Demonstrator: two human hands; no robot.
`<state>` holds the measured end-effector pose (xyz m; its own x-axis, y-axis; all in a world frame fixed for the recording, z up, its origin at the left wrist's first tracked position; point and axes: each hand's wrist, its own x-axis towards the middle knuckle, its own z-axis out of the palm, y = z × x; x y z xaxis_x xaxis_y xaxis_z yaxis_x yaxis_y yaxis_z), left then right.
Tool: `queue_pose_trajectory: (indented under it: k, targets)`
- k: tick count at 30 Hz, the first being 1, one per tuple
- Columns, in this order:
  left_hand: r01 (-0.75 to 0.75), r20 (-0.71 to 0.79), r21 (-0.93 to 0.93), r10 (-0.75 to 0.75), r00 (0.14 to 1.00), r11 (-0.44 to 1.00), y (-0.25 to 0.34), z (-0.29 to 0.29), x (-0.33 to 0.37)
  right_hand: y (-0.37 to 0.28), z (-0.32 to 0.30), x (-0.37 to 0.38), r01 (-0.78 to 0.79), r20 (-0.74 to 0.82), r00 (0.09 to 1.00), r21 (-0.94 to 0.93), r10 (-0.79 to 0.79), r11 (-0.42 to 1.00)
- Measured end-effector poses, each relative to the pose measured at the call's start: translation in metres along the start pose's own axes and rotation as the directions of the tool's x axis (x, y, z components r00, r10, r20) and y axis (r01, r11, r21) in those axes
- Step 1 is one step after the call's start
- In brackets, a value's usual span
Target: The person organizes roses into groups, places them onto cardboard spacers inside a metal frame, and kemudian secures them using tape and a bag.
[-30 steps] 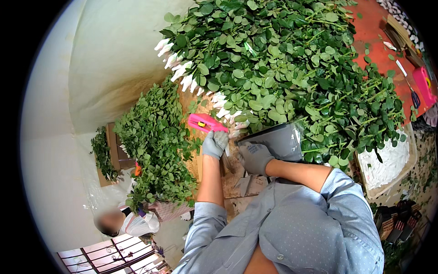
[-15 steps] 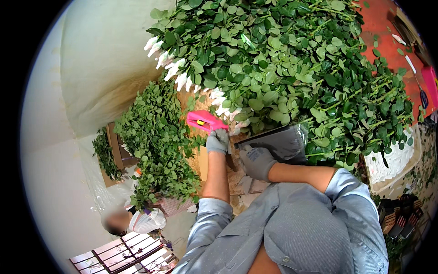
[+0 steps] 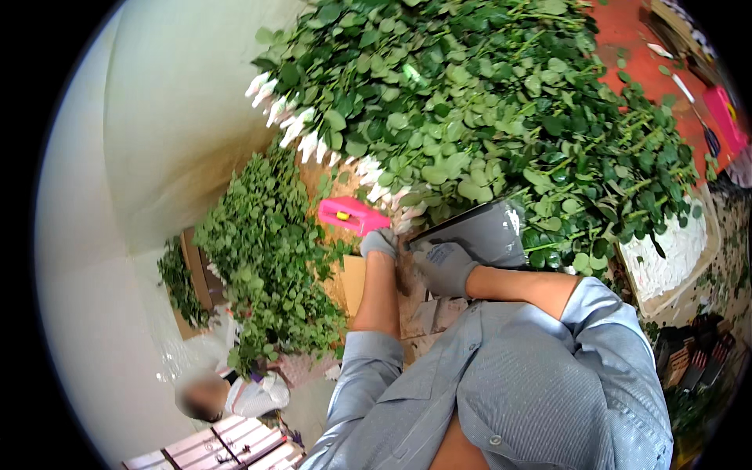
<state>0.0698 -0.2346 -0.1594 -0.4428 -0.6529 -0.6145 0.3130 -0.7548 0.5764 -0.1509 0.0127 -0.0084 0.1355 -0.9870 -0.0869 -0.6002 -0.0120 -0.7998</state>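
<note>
My left hand point(image 3: 379, 242), in a grey glove, is closed on the near right end of a bright pink hand-held tool point(image 3: 354, 216) with a yellow part in its middle. My right hand point(image 3: 443, 269), gloved too, has curled fingers at the left corner of a flat, dark grey glossy plastic sheet point(image 3: 487, 233). What those fingers hold is hidden. Above both hands spreads a large heap of leafy green stems point(image 3: 462, 110). White-wrapped ends point(image 3: 309, 146) line its left edge. Between my forearms lies a worn, stained surface point(image 3: 419, 313).
More leafy stems point(image 3: 254, 243) stand at the left, near a cardboard box point(image 3: 196, 270). A person point(image 3: 254, 395) is at the lower left. On the right are a tray of white pieces point(image 3: 666, 266), a red surface point(image 3: 627, 35), scissors point(image 3: 711, 141) and another pink item point(image 3: 725, 117).
The left hand has turned slightly, and its fingers show less behind the pink tool. The dark plastic sheet is tilted a little more upward at the right. The view has shifted slightly.
</note>
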Motion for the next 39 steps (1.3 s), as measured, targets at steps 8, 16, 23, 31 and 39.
queue_pose_trajectory:
  k: [8,16,23,31,39]
  targets:
    - [-0.012,-0.323,0.333,0.125,0.938,0.943,0.041,0.034,-0.008,0.021,0.021,-0.002,0.209,-0.265,0.952,0.206,-0.151,0.956]
    - [-0.269,0.246,0.560,0.153,0.957,0.784,0.005,0.223,-0.080,0.004,-0.060,-0.090,0.189,-0.485,0.874,0.418,0.042,0.889]
    - [-0.237,0.363,0.848,-0.193,0.912,0.474,-0.083,0.320,-0.059,-0.013,-0.133,-0.137,0.125,-0.450,0.785,0.788,0.426,0.603]
    - [-0.796,0.420,0.080,-0.704,0.572,-0.599,-0.124,0.307,0.036,-0.006,-0.110,-0.152,-0.009,-0.406,0.739,0.791,0.537,0.611]
    - [-0.397,0.224,0.536,-0.327,0.918,-0.745,-0.127,0.325,0.012,-0.003,-0.043,-0.200,-0.255,-0.241,0.730,0.773,0.640,0.582]
